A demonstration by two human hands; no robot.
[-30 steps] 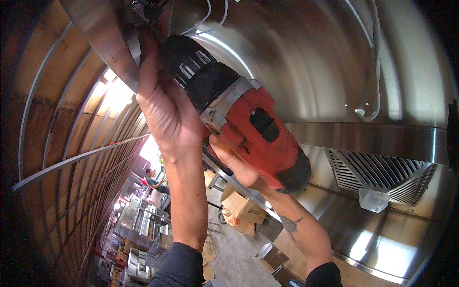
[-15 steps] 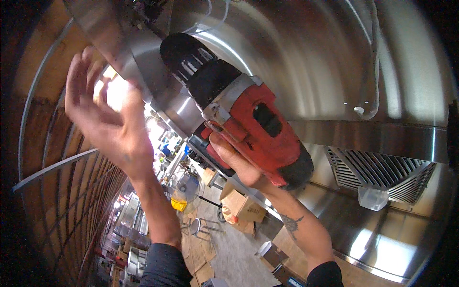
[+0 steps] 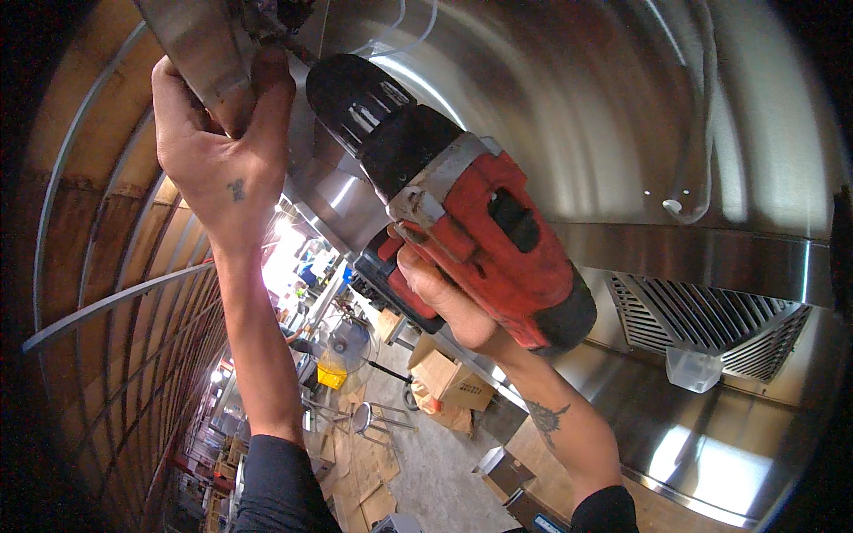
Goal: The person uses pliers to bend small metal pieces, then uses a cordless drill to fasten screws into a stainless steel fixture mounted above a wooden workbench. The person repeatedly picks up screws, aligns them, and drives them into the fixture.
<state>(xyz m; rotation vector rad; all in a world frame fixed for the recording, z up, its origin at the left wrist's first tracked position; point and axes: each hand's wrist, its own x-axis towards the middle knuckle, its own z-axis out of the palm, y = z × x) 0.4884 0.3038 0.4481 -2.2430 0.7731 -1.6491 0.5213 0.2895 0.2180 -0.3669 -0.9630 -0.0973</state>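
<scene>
A red and black cordless drill (image 3: 484, 231) fills the middle of the view, its black chuck tilted to the upper left. My right hand (image 3: 444, 306) is wrapped round the drill's handle from below; most of its fingers are hidden behind the tool. At the upper left, my left hand (image 3: 227, 164) grips the lower end of a stainless steel flange (image 3: 203, 55), with the thumb on one side and the fingers on the other. Any bit at the chuck's tip points toward a dark, cluttered spot beside the flange and cannot be made out clearly.
Curved stainless steel panels (image 3: 569, 115) surround the drill, with a slatted filter (image 3: 702, 324) and a clear plastic cup (image 3: 693, 369) at right. Wooden boards with metal strips (image 3: 89, 266) run along the left. Below are a fan (image 3: 345, 342), a cardboard box (image 3: 449, 377) and a stool (image 3: 362, 416).
My left hand, half a second ago open and blurred in motion, has moved up and closed on the steel flange. The drill in my right hand has shifted only slightly.
</scene>
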